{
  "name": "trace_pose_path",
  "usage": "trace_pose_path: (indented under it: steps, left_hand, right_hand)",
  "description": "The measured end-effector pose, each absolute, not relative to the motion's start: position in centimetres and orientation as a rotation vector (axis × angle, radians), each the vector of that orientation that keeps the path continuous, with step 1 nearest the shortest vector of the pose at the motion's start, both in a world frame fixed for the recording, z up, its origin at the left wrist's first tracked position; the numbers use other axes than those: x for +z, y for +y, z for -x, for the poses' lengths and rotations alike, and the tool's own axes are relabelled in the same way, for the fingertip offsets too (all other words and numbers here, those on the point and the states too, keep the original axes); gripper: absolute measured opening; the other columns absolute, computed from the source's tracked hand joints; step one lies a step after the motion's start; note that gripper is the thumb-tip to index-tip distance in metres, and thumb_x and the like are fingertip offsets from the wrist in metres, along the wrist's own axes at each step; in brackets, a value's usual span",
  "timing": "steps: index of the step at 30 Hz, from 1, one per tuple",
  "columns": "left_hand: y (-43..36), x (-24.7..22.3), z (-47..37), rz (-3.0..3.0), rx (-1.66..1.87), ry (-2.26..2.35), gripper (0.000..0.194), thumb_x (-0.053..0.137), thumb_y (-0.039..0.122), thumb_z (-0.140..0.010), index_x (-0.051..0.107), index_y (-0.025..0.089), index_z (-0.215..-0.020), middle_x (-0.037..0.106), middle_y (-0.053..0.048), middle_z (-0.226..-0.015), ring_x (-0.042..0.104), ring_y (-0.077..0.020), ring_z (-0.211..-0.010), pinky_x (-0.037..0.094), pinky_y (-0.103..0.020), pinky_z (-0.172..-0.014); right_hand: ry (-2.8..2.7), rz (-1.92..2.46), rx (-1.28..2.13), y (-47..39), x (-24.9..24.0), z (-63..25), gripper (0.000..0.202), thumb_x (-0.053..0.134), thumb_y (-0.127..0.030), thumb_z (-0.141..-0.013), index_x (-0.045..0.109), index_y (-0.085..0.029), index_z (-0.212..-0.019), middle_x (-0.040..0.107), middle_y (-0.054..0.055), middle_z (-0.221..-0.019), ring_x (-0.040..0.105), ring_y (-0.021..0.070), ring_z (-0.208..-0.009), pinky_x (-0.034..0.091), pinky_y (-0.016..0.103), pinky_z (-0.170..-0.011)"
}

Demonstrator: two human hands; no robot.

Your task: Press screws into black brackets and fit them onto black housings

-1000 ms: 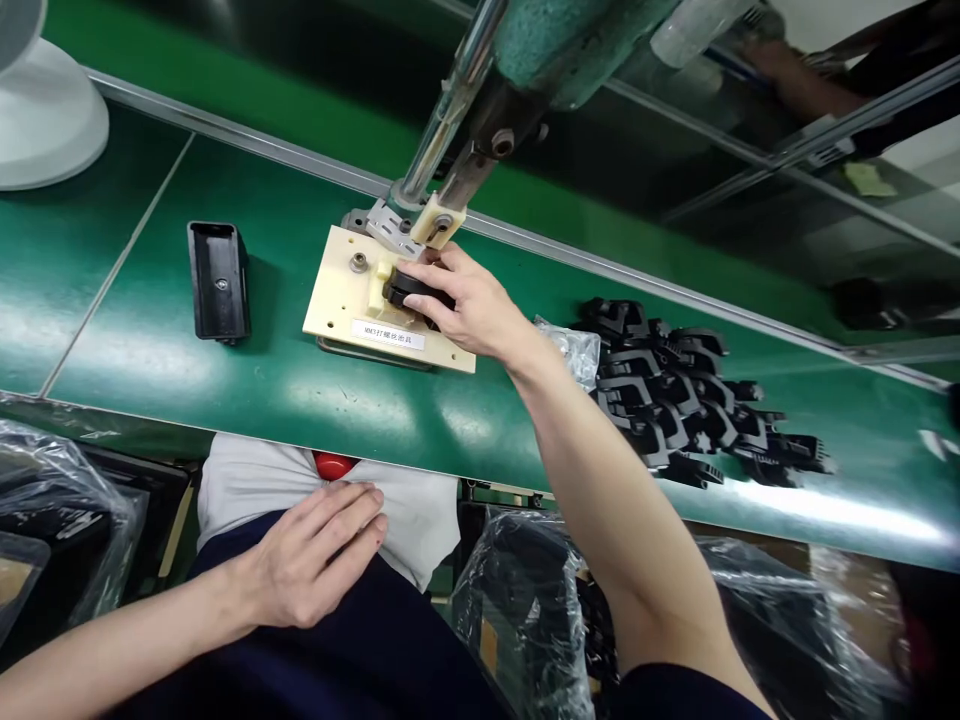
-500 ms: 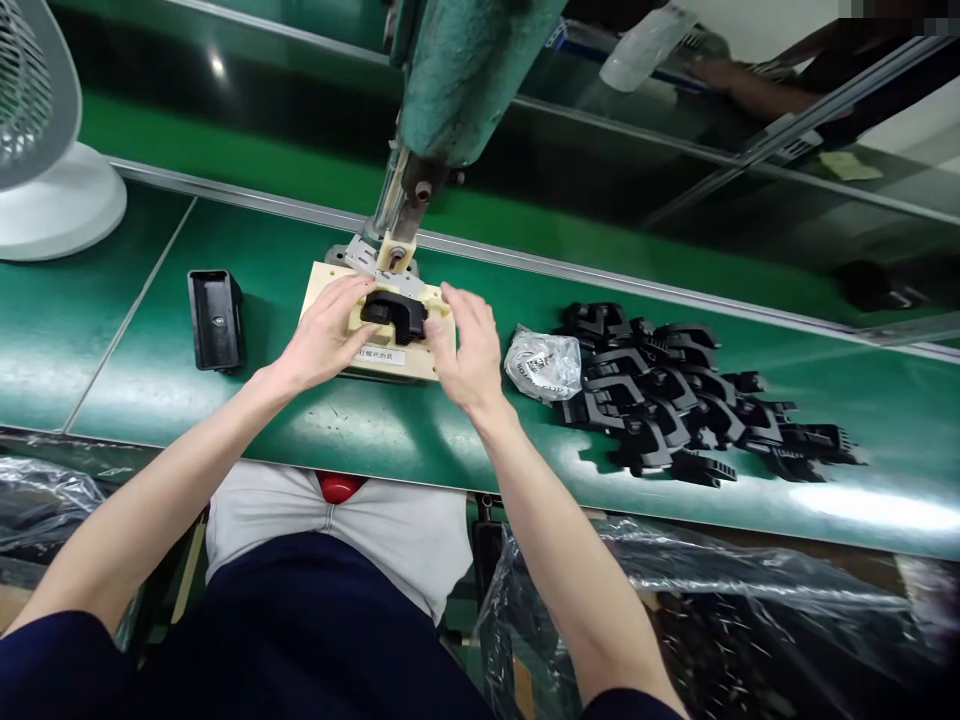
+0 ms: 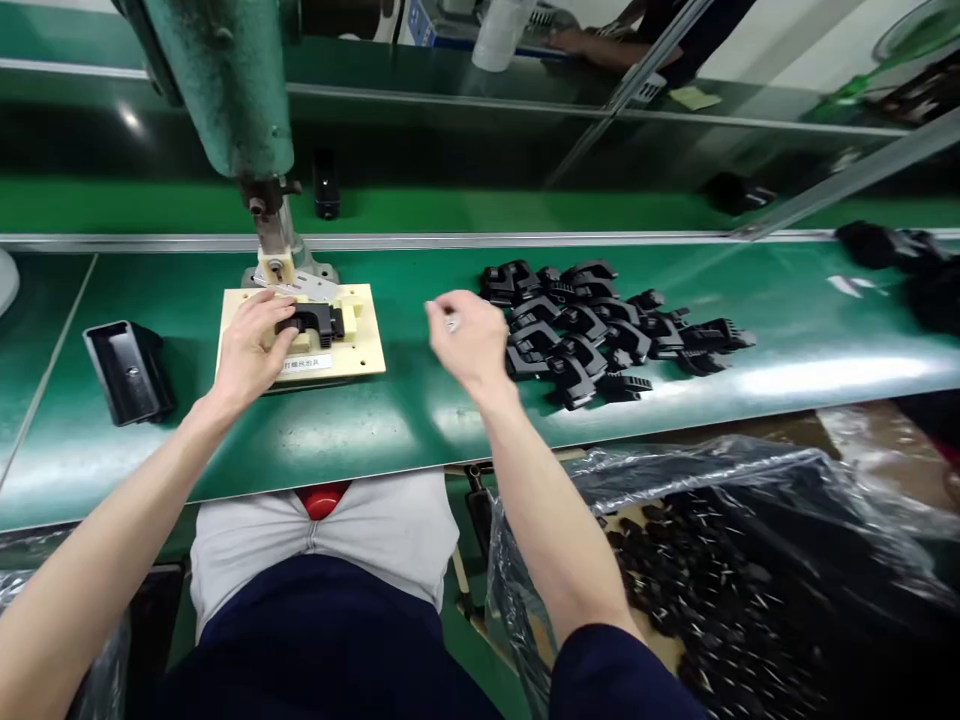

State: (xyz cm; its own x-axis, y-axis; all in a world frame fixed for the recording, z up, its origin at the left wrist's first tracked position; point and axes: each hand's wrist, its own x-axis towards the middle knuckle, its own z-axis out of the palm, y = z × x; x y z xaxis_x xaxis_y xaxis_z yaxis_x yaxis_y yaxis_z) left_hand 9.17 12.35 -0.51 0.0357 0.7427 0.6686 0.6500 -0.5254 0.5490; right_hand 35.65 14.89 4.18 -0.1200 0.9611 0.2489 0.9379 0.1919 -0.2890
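Observation:
A curved black plastic part point(image 3: 321, 320) lies in a cream-coloured fixture block point(image 3: 364, 340) under a green press-like machine point(image 3: 225, 110). My left hand point(image 3: 251, 345) is at the fixture, its thumb and fingers closed on the left end of that part. Right of the fixture, my right hand point(image 3: 472, 340) hovers by a pile of similar black parts point(image 3: 577, 330). Its fingers are curled together, with a small pale bit showing between them. What they hold is not clear. The clear plastic bag seen earlier beside the pile does not show now.
An open black plastic box point(image 3: 131, 375) stands left of the fixture on the green bench point(image 3: 405, 420). Below the bench edge at right, a large plastic-lined container point(image 3: 712, 590) holds many small black pieces. A metal rail point(image 3: 420, 241) runs behind; another person's arm point(image 3: 600, 48) is beyond.
My right hand has left the fixture and moved right to the pile, its fingers now curled. My left hand stays at the black part. The view has swung to the right.

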Motion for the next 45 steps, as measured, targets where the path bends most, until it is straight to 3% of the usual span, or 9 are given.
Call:
trace_pose_path:
  steps: [3,5,10,16,23,30,36,41,45]
  left_hand:
    - [12.4,-0.6,-9.4,-2.155,1.548,1.498,0.017,0.061,0.027,-0.081,0.065,0.019,-0.095,0.071,-0.007,-0.104,0.058,-0.0251,-0.114,0.044,-0.049,-0.103]
    - [12.0,-0.7,-9.8,-2.135,1.566,1.512,0.018,0.058,0.026,-0.082,0.064,0.018,-0.098,0.070,-0.008,-0.107,0.056,-0.0252,-0.118,0.043,-0.049,-0.104]
    - [8.8,-1.7,-10.2,-2.136,1.614,1.644,0.025,0.052,0.019,-0.084,0.060,0.016,-0.108,0.060,-0.014,-0.122,0.054,-0.0250,-0.119,0.045,-0.046,-0.102]
    - [5.3,-3.2,-9.3,-2.072,1.661,1.761,0.027,0.051,0.014,-0.084,0.060,0.017,-0.110,0.060,-0.014,-0.116,0.058,-0.0245,-0.110,0.049,-0.043,-0.094]
    - [4.6,-2.2,-9.7,-2.051,1.715,1.726,0.031,0.057,0.009,-0.080,0.061,0.017,-0.110,0.060,-0.014,-0.116,0.059,-0.0253,-0.109,0.050,-0.041,-0.091]
    - [3.2,-0.8,-11.5,-2.061,1.744,1.580,0.037,0.060,0.006,-0.077,0.062,0.018,-0.112,0.061,-0.013,-0.119,0.060,-0.0245,-0.108,0.050,-0.040,-0.093]
    - [2.4,0.3,-13.1,-1.954,1.581,1.463,0.023,0.056,0.009,-0.082,0.063,0.017,-0.103,0.067,-0.008,-0.096,0.065,-0.0192,-0.090,0.053,-0.033,-0.083]
    - [1.5,0.9,-15.8,-2.098,1.460,1.260,0.020,0.052,0.008,-0.085,0.062,0.018,-0.100,0.067,-0.008,-0.088,0.064,-0.0167,-0.081,0.054,-0.029,-0.073]
    - [0.9,0.6,-16.0,-2.372,1.411,1.274,0.025,0.049,0.002,-0.084,0.061,0.019,-0.098,0.066,-0.009,-0.089,0.063,-0.0177,-0.082,0.054,-0.031,-0.071]
  right_hand:
    - [-1.971,2.344,0.230,16.3,4.6,-39.0,0.021,0.055,-0.024,-0.081,0.069,-0.013,-0.094,0.067,0.017,-0.101,0.062,0.0307,-0.099,0.048,0.038,-0.082]
    - [-2.003,2.388,0.345,17.4,4.1,-40.1,0.017,0.060,-0.019,-0.075,0.071,-0.012,-0.087,0.068,0.019,-0.099,0.064,0.0322,-0.097,0.049,0.037,-0.079]
    - [-1.983,2.221,0.386,18.3,2.7,-40.7,0.015,0.057,-0.015,-0.074,0.071,-0.015,-0.079,0.071,0.013,-0.087,0.066,0.0291,-0.092,0.048,0.034,-0.079]
    - [-1.747,2.003,0.330,17.0,1.8,-42.3,0.015,0.054,-0.020,-0.073,0.067,-0.013,-0.078,0.069,0.013,-0.080,0.065,0.0279,-0.084,0.046,0.039,-0.084]
    - [-1.406,1.748,0.610,16.0,1.5,-43.6,0.017,0.052,-0.029,-0.069,0.060,-0.015,-0.074,0.063,0.004,-0.064,0.061,0.0163,-0.060,0.050,0.027,-0.058]
    - [-1.187,1.597,0.798,15.4,1.9,-44.1,0.012,0.057,-0.027,-0.058,0.058,-0.016,-0.061,0.061,0.002,-0.058,0.061,0.0134,-0.056,0.048,0.022,-0.050]
    - [-1.203,1.487,0.889,12.4,3.5,-40.8,0.006,0.059,-0.021,-0.058,0.060,-0.016,-0.059,0.062,0.000,-0.057,0.059,0.0114,-0.054,0.046,0.020,-0.049]
    - [-1.382,1.304,1.356,6.0,3.4,-33.3,0.004,0.060,-0.020,-0.062,0.060,-0.016,-0.060,0.065,0.001,-0.061,0.061,0.0117,-0.055,0.047,0.022,-0.053]
    - [-1.050,1.177,1.747,3.6,2.6,-29.6,0.002,0.058,-0.019,-0.060,0.058,-0.017,-0.058,0.058,-0.003,-0.050,0.052,0.0085,-0.045,0.042,0.020,-0.047]
